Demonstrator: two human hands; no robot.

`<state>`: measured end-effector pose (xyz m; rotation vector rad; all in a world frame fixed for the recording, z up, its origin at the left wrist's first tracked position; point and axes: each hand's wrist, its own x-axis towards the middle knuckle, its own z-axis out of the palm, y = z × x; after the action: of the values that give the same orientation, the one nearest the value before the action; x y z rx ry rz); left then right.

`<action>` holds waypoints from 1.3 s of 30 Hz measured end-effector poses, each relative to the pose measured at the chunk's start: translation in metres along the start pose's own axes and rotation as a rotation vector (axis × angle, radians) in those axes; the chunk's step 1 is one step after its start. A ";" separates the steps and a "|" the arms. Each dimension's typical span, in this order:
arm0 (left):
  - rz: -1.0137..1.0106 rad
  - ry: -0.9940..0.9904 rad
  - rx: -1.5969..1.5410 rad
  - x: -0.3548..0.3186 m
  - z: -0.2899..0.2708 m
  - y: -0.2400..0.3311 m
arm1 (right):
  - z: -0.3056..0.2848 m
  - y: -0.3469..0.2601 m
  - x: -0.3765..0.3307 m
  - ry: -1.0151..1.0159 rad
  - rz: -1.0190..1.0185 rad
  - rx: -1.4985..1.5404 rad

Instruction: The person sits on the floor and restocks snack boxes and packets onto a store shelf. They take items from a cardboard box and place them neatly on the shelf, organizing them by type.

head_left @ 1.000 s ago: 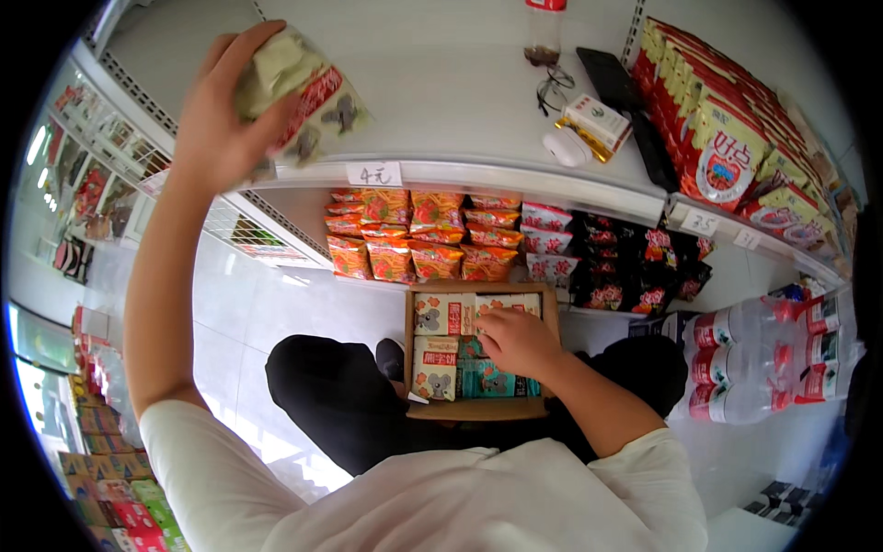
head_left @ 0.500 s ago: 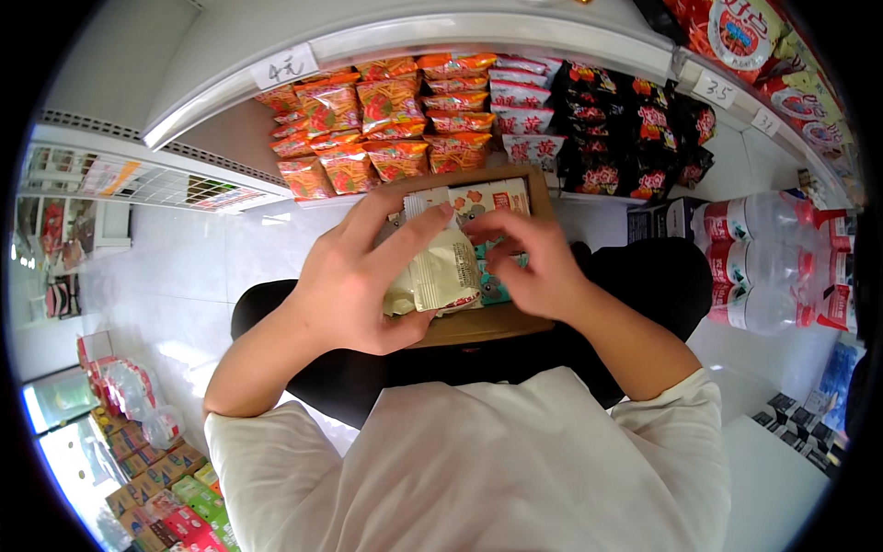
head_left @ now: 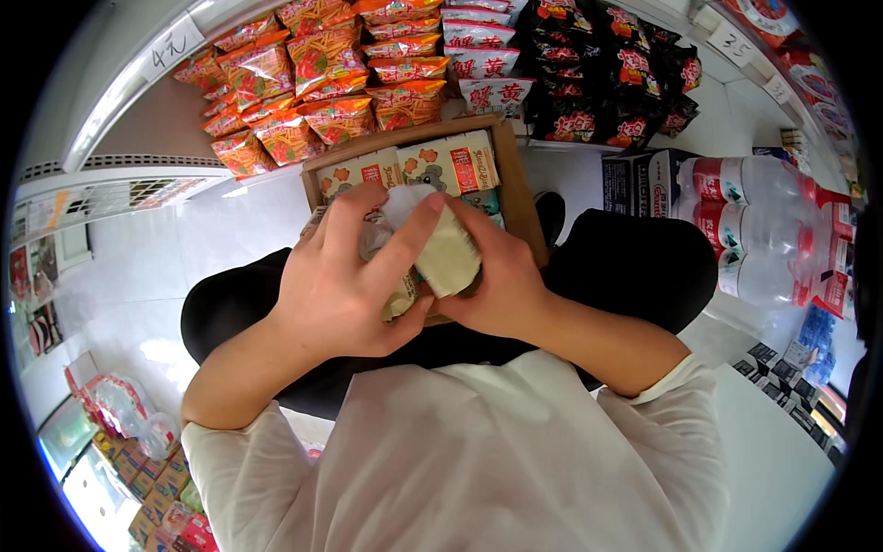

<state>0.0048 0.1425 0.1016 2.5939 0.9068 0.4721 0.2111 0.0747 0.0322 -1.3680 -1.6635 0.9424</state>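
Cream snack packets are bunched between my hands above an open cardboard box [head_left: 522,175] at my lap. My left hand [head_left: 336,271] is curled over a cream packet with a whitish end, mostly hidden under its fingers. My right hand [head_left: 501,281] grips the side of another cream packet [head_left: 448,258], whose plain face points up; the fingertips of both hands meet around it. Inside the box, cream packets [head_left: 451,166] with red labels and grey animal drawings line the far side. A bit of teal packaging [head_left: 483,201] shows by my right fingers.
Beyond the box, a low shelf carries orange snack bags [head_left: 326,60], white-and-red bags [head_left: 483,63] and black bags [head_left: 635,69]. Shrink-wrapped bottles [head_left: 750,230] stand on the right beside a dark carton [head_left: 635,184]. My bent knees [head_left: 644,267] flank the box.
My right hand has come in from the right and closed on the cream packet, which has turned its plain side up. My view has shifted, showing more of the box's far side.
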 end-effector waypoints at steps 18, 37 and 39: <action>-0.073 0.407 0.242 -0.025 -0.066 -0.058 | 0.021 0.078 -0.003 -0.379 0.770 0.497; -0.104 0.354 0.132 -0.033 -0.058 -0.057 | 0.034 0.058 -0.020 -0.408 -0.214 -0.783; -0.105 0.343 0.131 -0.032 -0.058 -0.055 | 0.037 0.061 -0.022 -0.388 -0.174 -0.772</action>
<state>-0.0721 0.1744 0.1236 2.6090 1.2150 0.8739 0.2056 0.0592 -0.0410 -1.5325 -2.5683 0.4820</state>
